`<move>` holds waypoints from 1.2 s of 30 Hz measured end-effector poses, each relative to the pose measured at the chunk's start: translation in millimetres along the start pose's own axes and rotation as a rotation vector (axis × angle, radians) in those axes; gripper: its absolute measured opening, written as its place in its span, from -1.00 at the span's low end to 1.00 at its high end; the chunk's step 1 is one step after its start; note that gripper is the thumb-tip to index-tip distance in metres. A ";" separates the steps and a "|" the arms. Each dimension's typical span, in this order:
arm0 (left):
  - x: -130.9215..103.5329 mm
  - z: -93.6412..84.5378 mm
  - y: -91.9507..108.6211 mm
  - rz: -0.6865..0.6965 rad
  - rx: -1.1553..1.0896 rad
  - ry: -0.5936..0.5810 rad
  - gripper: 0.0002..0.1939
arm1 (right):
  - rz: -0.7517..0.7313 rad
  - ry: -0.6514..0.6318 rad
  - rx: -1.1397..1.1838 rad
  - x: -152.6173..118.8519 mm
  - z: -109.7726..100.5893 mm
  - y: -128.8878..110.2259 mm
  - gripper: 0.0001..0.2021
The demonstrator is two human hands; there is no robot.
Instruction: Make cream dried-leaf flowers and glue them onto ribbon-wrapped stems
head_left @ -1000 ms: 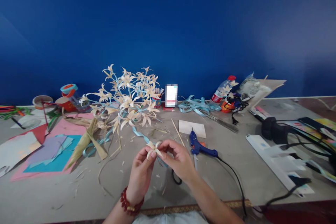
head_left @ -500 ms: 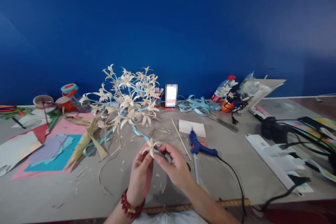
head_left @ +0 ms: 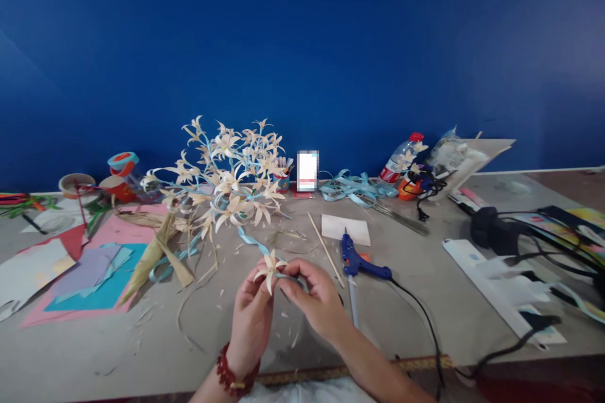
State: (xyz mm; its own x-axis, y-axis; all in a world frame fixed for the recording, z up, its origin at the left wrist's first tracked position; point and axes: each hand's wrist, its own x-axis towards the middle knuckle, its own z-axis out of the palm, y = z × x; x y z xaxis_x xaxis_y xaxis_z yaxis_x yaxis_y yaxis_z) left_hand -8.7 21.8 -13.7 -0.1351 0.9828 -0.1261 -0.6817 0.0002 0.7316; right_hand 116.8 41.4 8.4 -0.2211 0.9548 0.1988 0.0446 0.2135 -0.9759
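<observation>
A cream, star-shaped handmade flower (head_left: 271, 271) sits between my hands, low in the middle of the view. My left hand (head_left: 253, 308), with a red bead bracelet on its wrist, pinches the flower close to its base. The thumb and fingers of my right hand (head_left: 314, 296) are closed on the flower's blue-wrapped stem (head_left: 287, 277), just to the right of the petals. A light blue ribbon (head_left: 253, 240) trails away from the flower toward the back; where it joins is hidden. Behind stands a large bunch of similar flowers (head_left: 231, 167) on blue stems.
Right of my hands lies a blue glue gun (head_left: 362, 261), its cord running to the front edge. A wooden stick (head_left: 326, 249), piled blue ribbon (head_left: 354, 187) and a white power strip (head_left: 496, 296) lie around. Coloured paper (head_left: 94, 283) and dried husks (head_left: 151, 258) cover the left.
The flower has turned slightly, its petals now facing more upward, and both hands have shifted a little to the left. The grip looks the same, and the table things stay put.
</observation>
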 end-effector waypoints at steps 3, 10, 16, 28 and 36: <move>0.0 -2.1 -0.6 0.020 0.011 -0.007 -0.84 | -0.044 0.002 -0.061 -0.7 -0.5 -2.1 -0.89; 2.2 -7.3 -1.7 -0.006 -0.035 0.019 -0.75 | -0.098 -0.024 -0.191 -1.2 -2.5 -6.6 -0.90; 2.7 -5.4 0.2 -0.032 -0.043 -0.004 -0.76 | -0.080 -0.029 -0.231 -2.3 -3.7 -9.3 -0.92; 3.5 -3.9 0.5 -0.001 -0.045 -0.031 -0.83 | 0.068 -0.052 -0.076 2.4 -6.3 -3.3 -0.88; 2.8 -2.8 1.8 -0.010 -0.024 -0.026 -0.78 | 0.025 -0.035 0.044 2.7 -4.0 -1.7 -0.86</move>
State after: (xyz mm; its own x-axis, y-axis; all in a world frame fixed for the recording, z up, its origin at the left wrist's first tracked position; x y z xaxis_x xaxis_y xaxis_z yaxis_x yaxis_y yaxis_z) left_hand -12.3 24.0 -14.6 -0.1096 0.9873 -0.1154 -0.7001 0.0057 0.7140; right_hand 120.1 44.5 10.9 -0.2547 0.9516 0.1720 0.0073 0.1798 -0.9837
